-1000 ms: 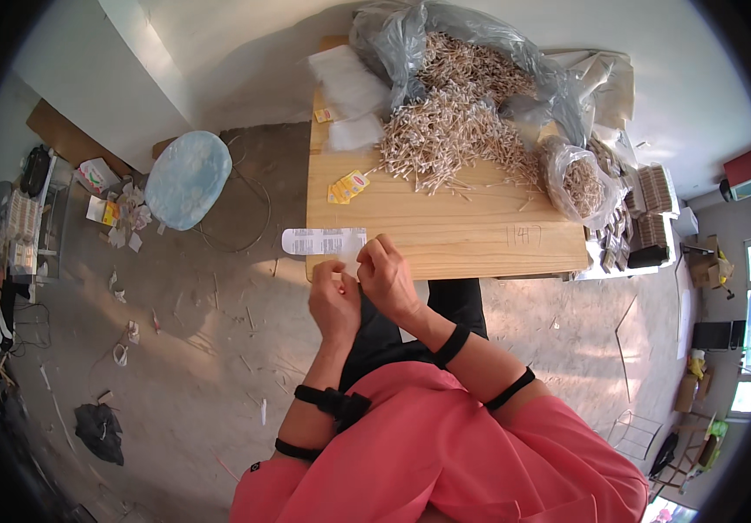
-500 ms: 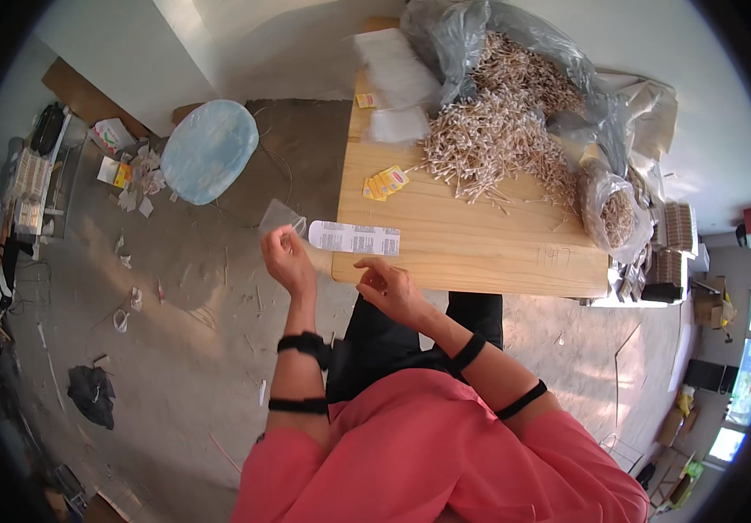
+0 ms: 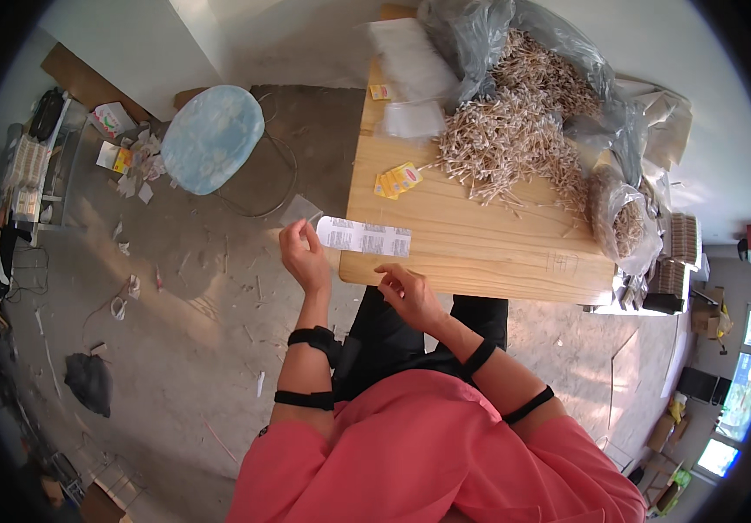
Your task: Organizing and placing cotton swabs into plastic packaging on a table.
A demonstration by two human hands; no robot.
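Off the table's left edge, my left hand [image 3: 305,260] is closed, thumb and fingers pinching a small clear plastic bag [image 3: 298,211]. A white printed paper strip [image 3: 365,237] with one rounded end lies at the table corner beside that hand, its rounded end jutting past the edge. My right hand [image 3: 410,295] hovers by the front edge of the table with loosely bent fingers apart and nothing visible in them. Several yellow cards [image 3: 398,180] lie farther in on the wooden table [image 3: 480,253]. Behind them spreads a big heap of cotton swabs [image 3: 515,144].
Stacked clear bags [image 3: 414,118] lie at the table's far left. A grey plastic sack [image 3: 467,44] backs the swab heap, and a smaller clear bag of swabs [image 3: 626,222] stands at right. On the floor are a blue round stool [image 3: 212,139] and scattered litter.
The whole view has shifted slightly. My left hand, still pinching the bag, is a little nearer the table edge, and my right hand has moved slightly right. The strip stays at the corner.
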